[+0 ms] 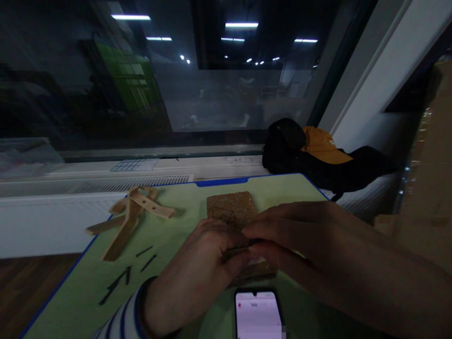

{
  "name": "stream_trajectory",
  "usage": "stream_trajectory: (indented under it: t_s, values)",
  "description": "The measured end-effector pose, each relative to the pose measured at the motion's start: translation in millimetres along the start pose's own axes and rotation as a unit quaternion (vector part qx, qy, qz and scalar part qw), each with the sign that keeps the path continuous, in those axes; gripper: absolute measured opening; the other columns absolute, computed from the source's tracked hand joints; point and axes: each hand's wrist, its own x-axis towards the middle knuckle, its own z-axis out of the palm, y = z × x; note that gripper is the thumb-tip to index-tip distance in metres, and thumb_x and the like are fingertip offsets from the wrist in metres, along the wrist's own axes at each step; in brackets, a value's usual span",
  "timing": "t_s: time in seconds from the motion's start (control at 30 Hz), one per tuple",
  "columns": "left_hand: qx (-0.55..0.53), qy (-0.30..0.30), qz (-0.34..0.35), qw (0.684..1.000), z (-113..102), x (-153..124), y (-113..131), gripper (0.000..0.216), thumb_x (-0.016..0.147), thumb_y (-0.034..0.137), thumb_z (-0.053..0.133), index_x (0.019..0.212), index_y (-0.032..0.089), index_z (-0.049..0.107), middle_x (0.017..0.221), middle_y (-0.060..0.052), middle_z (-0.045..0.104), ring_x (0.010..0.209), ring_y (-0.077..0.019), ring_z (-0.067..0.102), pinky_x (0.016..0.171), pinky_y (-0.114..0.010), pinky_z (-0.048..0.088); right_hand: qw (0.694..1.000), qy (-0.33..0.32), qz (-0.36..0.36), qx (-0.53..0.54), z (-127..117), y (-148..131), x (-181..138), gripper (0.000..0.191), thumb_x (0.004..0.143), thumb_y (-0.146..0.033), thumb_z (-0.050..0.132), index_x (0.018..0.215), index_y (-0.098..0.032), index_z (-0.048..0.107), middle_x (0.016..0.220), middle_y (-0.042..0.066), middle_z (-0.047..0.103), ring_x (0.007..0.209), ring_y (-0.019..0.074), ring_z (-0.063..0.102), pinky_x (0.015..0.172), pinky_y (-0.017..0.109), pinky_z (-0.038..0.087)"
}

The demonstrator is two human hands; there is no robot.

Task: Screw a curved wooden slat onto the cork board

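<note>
A brown, rough-looking board point(231, 205) with dark lines drawn on it lies on the pale green table top. Over its middle my left hand point(208, 254) is closed, thumb and fingers pinched together. Coming from the right, my right hand point(300, 240) is also closed, its thumb and fingertips meeting the left ones. A small dark edge shows between the fingertips, but what they hold is mostly hidden. Just below the board lies a phone point(257, 313) with its screen lit.
Several thin dark strips point(148, 262) lie on the table's left side. Behind them is a pile of light wooden pieces point(129, 221), one with holes. A radiator point(42, 226) and window sill border the table. Dark fabric and an orange cap point(323, 143) rest at the back right.
</note>
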Motion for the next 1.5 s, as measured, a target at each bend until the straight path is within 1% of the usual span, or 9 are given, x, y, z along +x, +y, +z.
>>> stream_trajectory:
  t_s: [0.2, 0.4, 0.53, 0.63, 0.8, 0.97, 1.07, 1.37, 1.5]
  values:
    - [0.009, -0.004, -0.005, 1.0, 0.5, 0.4, -1.0, 0.016, 0.084, 0.023, 0.056, 0.074, 0.02, 0.067, 0.073, 0.001, 0.067, 0.073, -0.0159, 0.06, 0.072, -0.028, 0.041, 1.0, 0.005, 0.007, -0.002, 1.0, -1.7, -0.3, 0.015, 0.088, -0.021, 0.052, 0.1, -0.027, 0.058, 0.086, -0.007, 0.064, 0.073, 0.0121, 0.058, 0.065, 0.027, 0.038]
    - [0.037, 0.056, -0.022, 0.997, 0.6, -2.0, -1.3, 0.008, 0.077, 0.023, 0.066, 0.069, 0.02, 0.066, 0.069, 0.003, 0.063, 0.073, -0.0164, 0.056, 0.071, -0.031, 0.038, 1.0, 0.009, 0.005, -0.003, 1.3, -2.4, 1.4, 0.016, 0.09, -0.021, 0.048, 0.102, -0.027, 0.057, 0.087, -0.007, 0.065, 0.074, 0.0122, 0.059, 0.065, 0.027, 0.039]
    - [-0.003, 0.06, 0.003, 0.998, 1.0, -1.3, -0.3, 0.009, 0.079, 0.021, 0.064, 0.071, 0.022, 0.067, 0.073, 0.004, 0.066, 0.074, -0.0139, 0.058, 0.073, -0.028, 0.039, 0.998, 0.057, -0.015, -0.005, 1.7, -3.4, 2.3, 0.022, 0.088, -0.021, 0.051, 0.109, -0.028, 0.054, 0.1, -0.006, 0.064, 0.086, 0.0113, 0.059, 0.074, 0.025, 0.04]
    - [-0.018, 0.054, 0.01, 0.998, 1.2, 0.2, -0.6, 0.01, 0.08, 0.023, 0.063, 0.072, 0.022, 0.067, 0.076, 0.005, 0.067, 0.074, -0.0128, 0.059, 0.076, -0.028, 0.04, 0.997, 0.072, -0.038, 0.013, 2.0, -2.9, 0.4, 0.02, 0.086, -0.017, 0.052, 0.103, -0.027, 0.054, 0.108, -0.006, 0.062, 0.094, 0.0102, 0.057, 0.079, 0.022, 0.039]
    - [0.025, 0.03, -0.009, 0.999, 1.1, -0.4, -4.0, 0.011, 0.082, 0.024, 0.06, 0.073, 0.021, 0.067, 0.074, 0.002, 0.066, 0.077, -0.0164, 0.058, 0.075, -0.032, 0.039, 0.999, 0.027, -0.02, 0.019, 2.2, 0.2, -2.9, 0.009, 0.087, -0.016, 0.052, 0.083, -0.023, 0.057, 0.103, -0.006, 0.063, 0.088, 0.0123, 0.059, 0.075, 0.026, 0.04]
    - [0.033, -0.002, 0.0, 0.999, -0.6, -1.4, -3.2, 0.015, 0.084, 0.025, 0.055, 0.075, 0.02, 0.066, 0.076, 0.001, 0.066, 0.077, -0.0169, 0.058, 0.076, -0.032, 0.041, 1.0, 0.005, -0.001, 0.004, 0.8, 0.4, -1.7, 0.008, 0.088, -0.023, 0.052, 0.092, -0.027, 0.058, 0.087, -0.007, 0.064, 0.074, 0.0119, 0.058, 0.065, 0.026, 0.039]
    - [0.02, -0.013, 0.017, 1.0, -1.2, -1.4, -0.8, 0.017, 0.085, 0.023, 0.053, 0.075, 0.019, 0.067, 0.073, 0.0, 0.066, 0.076, -0.0163, 0.059, 0.077, -0.03, 0.043, 1.0, 0.003, 0.004, 0.004, 0.9, 0.0, -0.8, 0.009, 0.089, -0.029, 0.05, 0.089, -0.026, 0.059, 0.082, -0.007, 0.064, 0.071, 0.0121, 0.058, 0.062, 0.027, 0.037]
    - [0.046, 0.024, -0.005, 0.999, 1.6, -1.0, -0.9, 0.009, 0.079, 0.024, 0.063, 0.071, 0.021, 0.065, 0.072, 0.003, 0.065, 0.075, -0.0164, 0.058, 0.075, -0.031, 0.039, 1.0, 0.003, 0.013, -0.014, 1.5, 0.9, -1.4, 0.014, 0.089, -0.029, 0.049, 0.1, -0.028, 0.058, 0.085, -0.006, 0.065, 0.072, 0.0137, 0.059, 0.063, 0.029, 0.038]
    - [0.036, 0.032, 0.008, 0.999, 1.2, -0.6, -3.0, 0.011, 0.08, 0.025, 0.062, 0.07, 0.02, 0.066, 0.075, 0.002, 0.067, 0.078, -0.0162, 0.058, 0.077, -0.03, 0.038, 0.999, 0.038, -0.008, -0.008, 3.8, 1.3, -1.7, 0.018, 0.088, -0.03, 0.052, 0.106, -0.03, 0.056, 0.092, -0.006, 0.066, 0.079, 0.0141, 0.061, 0.068, 0.028, 0.041]
